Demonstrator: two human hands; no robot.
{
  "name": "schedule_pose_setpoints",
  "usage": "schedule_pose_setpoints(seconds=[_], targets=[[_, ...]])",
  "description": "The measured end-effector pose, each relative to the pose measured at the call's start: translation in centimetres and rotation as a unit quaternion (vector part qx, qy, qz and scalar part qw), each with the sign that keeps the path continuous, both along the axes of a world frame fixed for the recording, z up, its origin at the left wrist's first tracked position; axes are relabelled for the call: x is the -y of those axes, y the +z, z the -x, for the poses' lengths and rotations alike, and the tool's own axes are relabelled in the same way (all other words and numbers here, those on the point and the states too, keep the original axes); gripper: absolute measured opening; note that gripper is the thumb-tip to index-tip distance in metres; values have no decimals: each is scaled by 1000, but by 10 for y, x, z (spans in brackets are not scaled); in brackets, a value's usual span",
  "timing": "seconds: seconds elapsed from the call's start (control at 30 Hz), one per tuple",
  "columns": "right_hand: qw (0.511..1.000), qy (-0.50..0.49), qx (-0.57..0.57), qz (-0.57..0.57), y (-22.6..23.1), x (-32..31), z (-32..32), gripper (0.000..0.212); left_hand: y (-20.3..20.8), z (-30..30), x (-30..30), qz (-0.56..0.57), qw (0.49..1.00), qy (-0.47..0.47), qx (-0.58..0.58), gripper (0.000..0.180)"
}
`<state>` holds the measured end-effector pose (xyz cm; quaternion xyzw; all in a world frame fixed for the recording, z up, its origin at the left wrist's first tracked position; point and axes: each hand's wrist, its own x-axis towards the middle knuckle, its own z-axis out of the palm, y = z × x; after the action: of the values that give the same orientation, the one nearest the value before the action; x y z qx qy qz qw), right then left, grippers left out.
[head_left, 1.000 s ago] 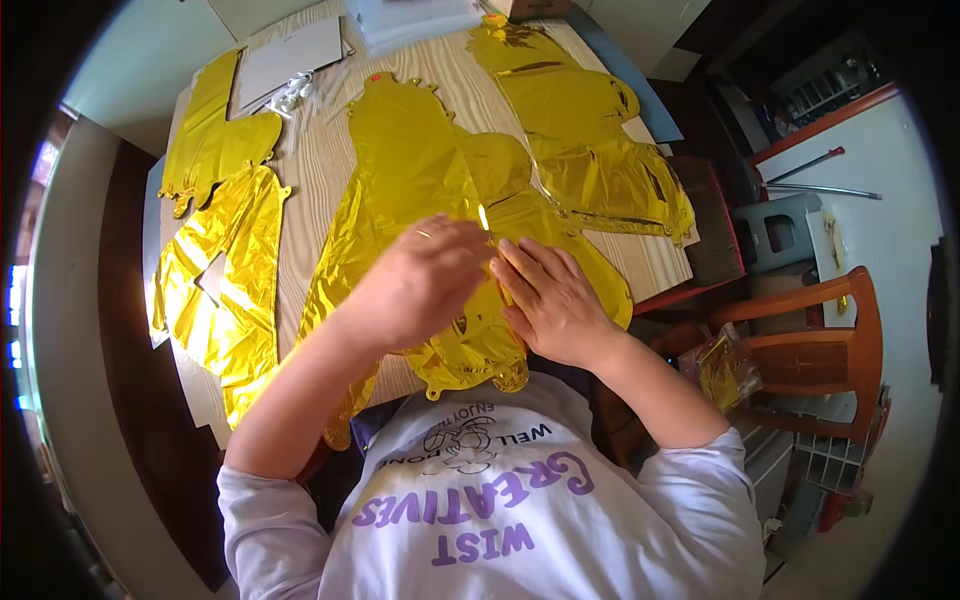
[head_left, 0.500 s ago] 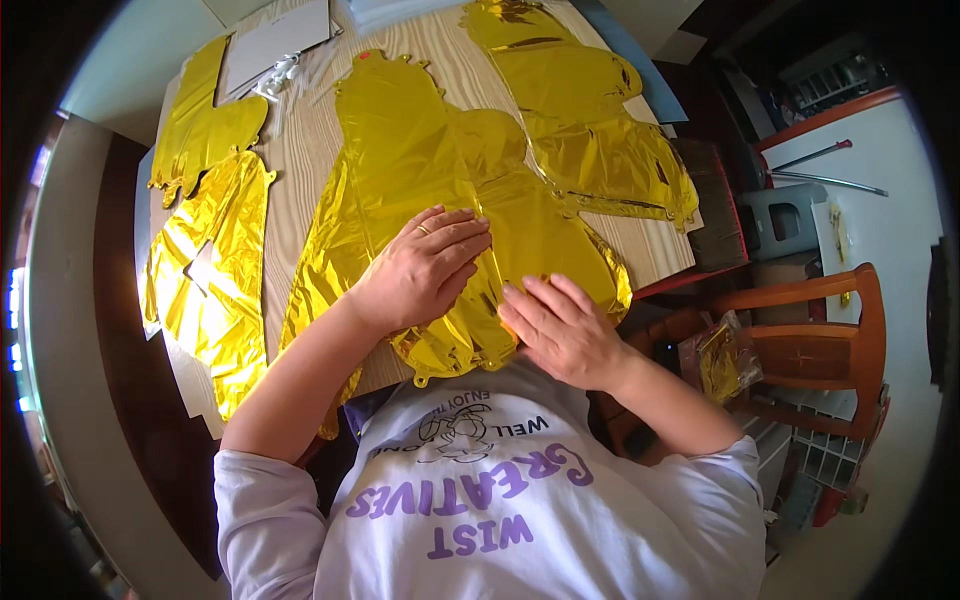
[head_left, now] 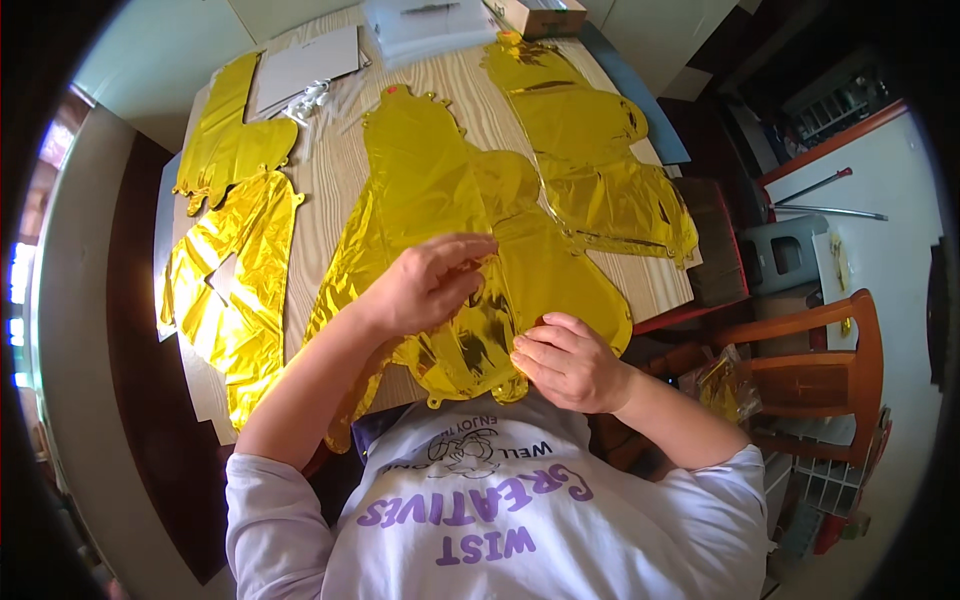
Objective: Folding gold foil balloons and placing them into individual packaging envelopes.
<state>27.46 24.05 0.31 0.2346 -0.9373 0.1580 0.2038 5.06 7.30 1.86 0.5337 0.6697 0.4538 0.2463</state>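
A large uninflated gold foil balloon lies flat over the middle of the table, its near end at my shirt. Over its lower middle is my left hand, fingers bent in a loose arch with foil showing between thumb and fingers; they hold nothing that I can see. Wrinkled, shiny foil spreads below it. At the balloon's near right part, my right hand has its fingers curled closed on the foil, the fingertips partly hidden.
More flat gold foil balloons lie at the left and right of the wooden table. Grey-white sheets, clear plastic bags and a cardboard box sit at the far edge. A wooden chair stands at the right.
My left hand has gone from flat fingers on the foil to a raised, bent shape. The right hand's spread fingers have curled in on the foil. The view has tipped slightly upward.
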Motion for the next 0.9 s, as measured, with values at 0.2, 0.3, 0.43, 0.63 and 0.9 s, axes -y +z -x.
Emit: schedule_pose_setpoints(seconds=[0.2, 0.3, 0.43, 0.63, 0.9], targets=[[958, 5, 216, 191, 50, -20, 31, 34, -15, 36, 2, -56, 954, 68, -287, 38], [916, -122, 237, 300, 57, -44, 70, 35, -27, 41, 3, -71, 946, 72, -309, 35], [930, -292, 195, 107, 37, -90, 156, 44, -34, 39, 7, -77, 946, 88, -303, 31], [895, -316, 314, -1, 29, -113, 214, 44, -31, 39, 4, -79, 948, 89, -296, 31], [854, -241, 321, 332, 32, -80, 212, 28, -33, 37, 6, -70, 947, 94, -298, 30]])
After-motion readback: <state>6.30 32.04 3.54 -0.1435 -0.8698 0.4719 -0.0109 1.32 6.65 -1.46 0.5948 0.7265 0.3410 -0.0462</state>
